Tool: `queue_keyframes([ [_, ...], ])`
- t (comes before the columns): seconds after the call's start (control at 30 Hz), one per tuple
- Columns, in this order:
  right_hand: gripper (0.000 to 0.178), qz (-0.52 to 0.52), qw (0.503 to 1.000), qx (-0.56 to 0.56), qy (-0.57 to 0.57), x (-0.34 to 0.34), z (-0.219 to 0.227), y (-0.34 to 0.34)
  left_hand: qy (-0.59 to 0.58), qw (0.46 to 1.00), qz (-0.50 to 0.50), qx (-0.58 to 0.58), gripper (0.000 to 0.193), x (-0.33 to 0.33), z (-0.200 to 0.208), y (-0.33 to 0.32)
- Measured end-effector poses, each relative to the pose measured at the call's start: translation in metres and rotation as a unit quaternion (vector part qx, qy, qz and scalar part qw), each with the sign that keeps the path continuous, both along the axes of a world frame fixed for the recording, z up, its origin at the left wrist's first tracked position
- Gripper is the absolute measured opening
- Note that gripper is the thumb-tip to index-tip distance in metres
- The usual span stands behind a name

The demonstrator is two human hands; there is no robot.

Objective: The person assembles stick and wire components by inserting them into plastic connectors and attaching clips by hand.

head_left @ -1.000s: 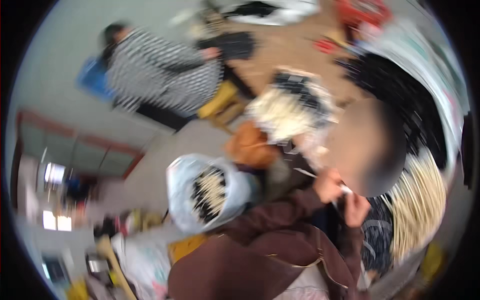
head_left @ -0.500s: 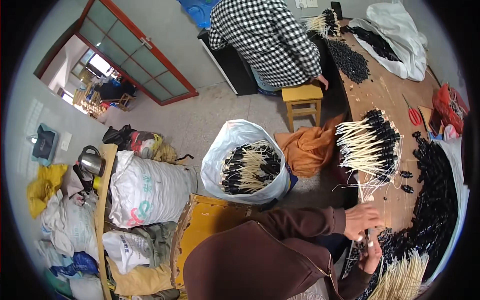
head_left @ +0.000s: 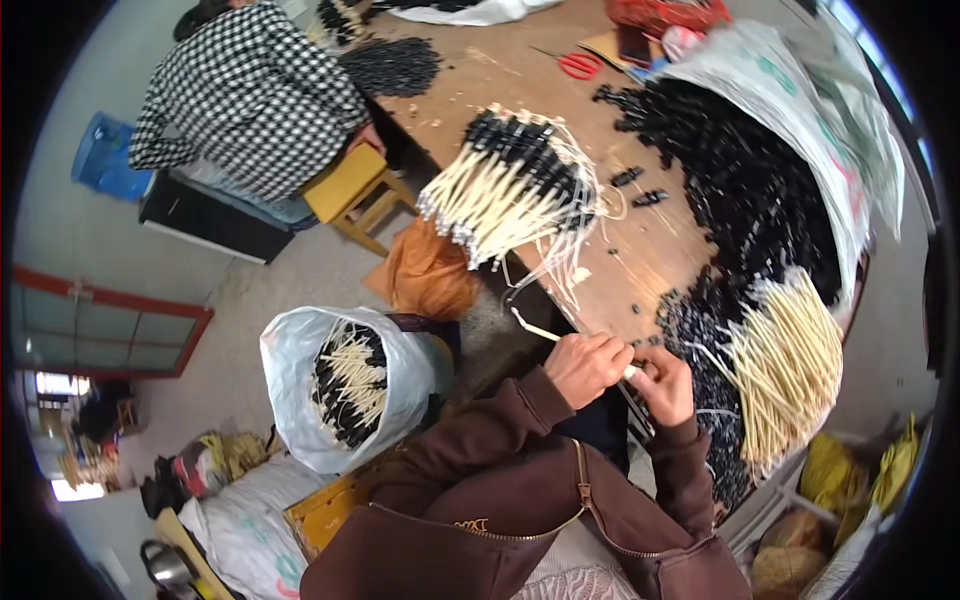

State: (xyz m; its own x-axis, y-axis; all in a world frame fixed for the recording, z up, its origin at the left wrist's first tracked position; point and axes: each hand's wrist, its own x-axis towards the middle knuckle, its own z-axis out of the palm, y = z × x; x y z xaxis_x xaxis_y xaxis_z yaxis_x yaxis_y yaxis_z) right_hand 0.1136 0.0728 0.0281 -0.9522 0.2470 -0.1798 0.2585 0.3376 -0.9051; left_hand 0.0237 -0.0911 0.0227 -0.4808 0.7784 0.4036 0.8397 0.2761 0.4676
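Note:
My left hand (head_left: 588,370) is closed round a thin cream stick (head_left: 538,329), which juts out to the left past the table edge. Close beside it, my right hand (head_left: 668,386) is pinched, thumb against fingers; what it holds is hidden. A small white patch shows between the hands, too small to name. Just right of my right hand lie small black parts (head_left: 683,318) and a thick bundle of bare cream sticks (head_left: 790,375). Beyond my hands, a stack of cream sticks with black fittings (head_left: 515,185) rests on the table, thin white strings trailing from it.
A large heap of black fittings (head_left: 745,170) spills from a white sack (head_left: 775,85). Red-handled scissors (head_left: 580,66) lie at the back of the wooden table (head_left: 490,60). On the floor at left stands an open bag (head_left: 290,345) of assembled sticks. A person in a checked shirt (head_left: 255,100) sits beyond.
The view has swung toward the right, so the table sits nearer the middle. A cream stick now shows plainly from my left hand. Both hands remain close together at the table edge.

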Motion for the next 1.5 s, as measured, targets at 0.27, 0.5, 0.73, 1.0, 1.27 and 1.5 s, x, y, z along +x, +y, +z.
queue_keyframes([
  [0.27,0.014,-0.131,0.937,0.253,0.201,0.006,0.015,0.011,0.037,0.995,0.063,0.065,0.02,-0.041,0.0,0.019],
  [0.5,0.012,-0.122,0.917,0.286,0.249,0.005,0.01,0.015,-0.031,0.963,0.251,0.096,0.024,-0.156,0.026,0.022],
  [0.73,0.014,-0.013,0.967,0.199,0.159,0.006,-0.007,-0.034,-0.088,0.925,0.356,0.098,0.039,-0.242,0.016,0.003],
  [1.0,0.012,-0.009,0.969,0.213,0.124,0.01,-0.006,-0.037,0.008,0.927,0.37,-0.056,0.046,-0.288,-0.015,-0.003],
  [1.27,0.013,-0.082,0.962,0.241,0.095,0.025,-0.008,-0.013,0.103,0.951,0.277,0.087,0.053,-0.263,-0.007,0.001],
  [1.5,0.014,-0.195,0.936,0.289,0.052,0.059,-0.004,0.033,0.022,0.998,-0.055,0.031,0.047,-0.183,-0.016,0.121],
])
